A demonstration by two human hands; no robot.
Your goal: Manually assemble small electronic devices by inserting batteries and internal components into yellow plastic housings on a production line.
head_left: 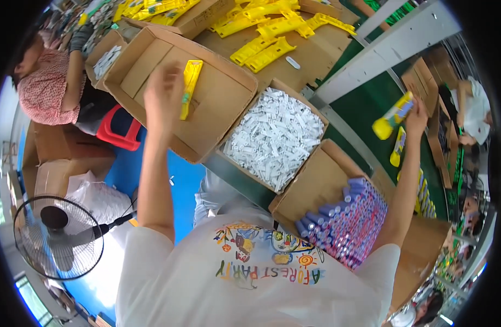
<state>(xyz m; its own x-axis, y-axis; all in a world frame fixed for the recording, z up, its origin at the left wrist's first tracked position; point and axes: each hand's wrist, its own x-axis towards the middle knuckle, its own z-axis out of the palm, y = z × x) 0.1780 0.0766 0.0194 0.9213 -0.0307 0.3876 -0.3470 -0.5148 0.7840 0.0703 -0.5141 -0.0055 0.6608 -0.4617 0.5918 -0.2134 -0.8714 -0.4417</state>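
The left hand (163, 98) is raised at about eleven o'clock over a big open carton (152, 60), its fingers loosely spread and holding nothing; just beside them, toward one o'clock of the hand, a yellow holder (190, 87) lies or hangs over the carton's bare floor, and whether a fingertip touches it cannot be told. The right hand (416, 117) reaches out at about two o'clock, fingers closed round a yellow-capped tube (393, 115) held tilted above the green belt (370, 103). The holder looks like thin moulded plastic: light, stiff, a little slick, and long enough to twist if pinched at one end, so a grip across its middle would likely suit best. The tube seems light too, smooth and round, apt to roll once set down; the hand takes it round the body below the cap, which looks a sound place. At twelve o'clock more yellow holders (272, 32) lie heaped on flattened cardboard, and a further carton beyond holds others. At the centre, a box (310, 106) is filled nearly to the rim with small white pieces (275, 136), loose and jumbled. At four o'clock another box (316, 185) holds purple tubes (348, 223) packed side by side, caps outward. At nine o'clock a person in a patterned top (43, 90) sits by a red stool (119, 128), and a fan (59, 237) stands at seven o'clock on the blue floor.
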